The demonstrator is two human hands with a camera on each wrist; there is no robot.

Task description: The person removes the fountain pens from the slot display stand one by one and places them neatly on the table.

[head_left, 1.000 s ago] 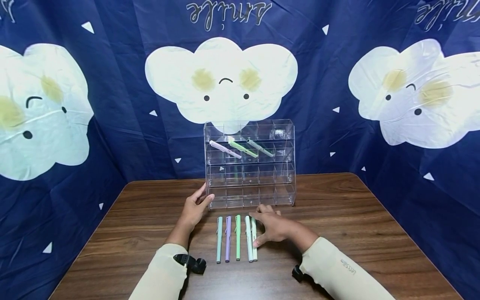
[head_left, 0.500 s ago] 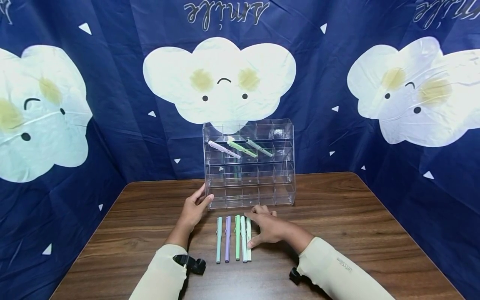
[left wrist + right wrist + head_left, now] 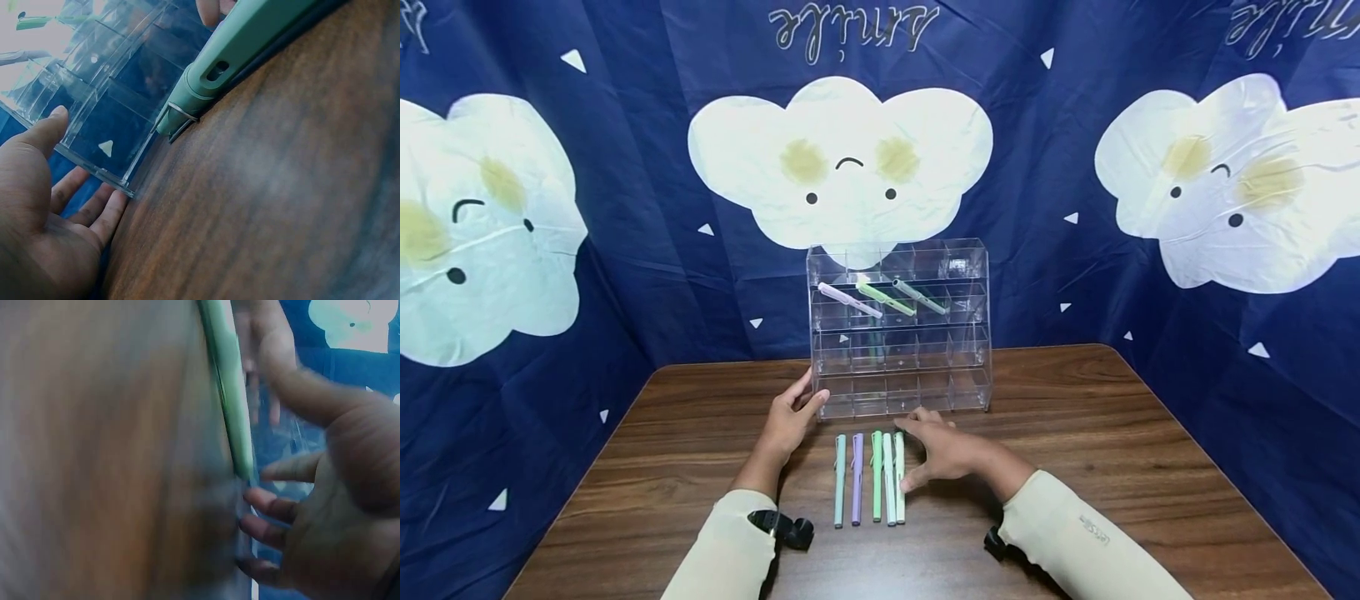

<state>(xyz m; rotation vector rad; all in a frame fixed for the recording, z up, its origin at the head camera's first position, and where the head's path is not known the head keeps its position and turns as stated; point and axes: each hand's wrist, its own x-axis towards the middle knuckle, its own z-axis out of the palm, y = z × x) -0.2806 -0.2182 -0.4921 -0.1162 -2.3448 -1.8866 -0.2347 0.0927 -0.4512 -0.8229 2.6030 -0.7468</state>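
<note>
A clear tiered rack [image 3: 936, 358] stands on the wooden table. My left hand [image 3: 788, 423] holds its lower left corner, thumb in front and fingers behind in the left wrist view. Before the rack lie a light-blue pen [image 3: 839, 482], a purple pen [image 3: 857, 480], a green pen [image 3: 877, 477], a very pale mint pen [image 3: 890, 480] and a pale green pen [image 3: 900, 477], side by side. My right hand [image 3: 943, 450] is just right of the pale green pen, thumb tip beside its lower part. In the right wrist view its fingers are spread and loosely bent, pinching nothing.
On an upper tier of the rack lean a pink pen [image 3: 850, 300], a bright green pen [image 3: 886, 298] and a grey-green pen [image 3: 920, 296]. A navy cloth [image 3: 1037, 275] with cloud prints hangs behind and beside the table [image 3: 1075, 467].
The pale mint and pale green pens have slid left, closer to the green pen. My right hand moved left with them, then eased slightly back right. The left hand stays on the rack.
</note>
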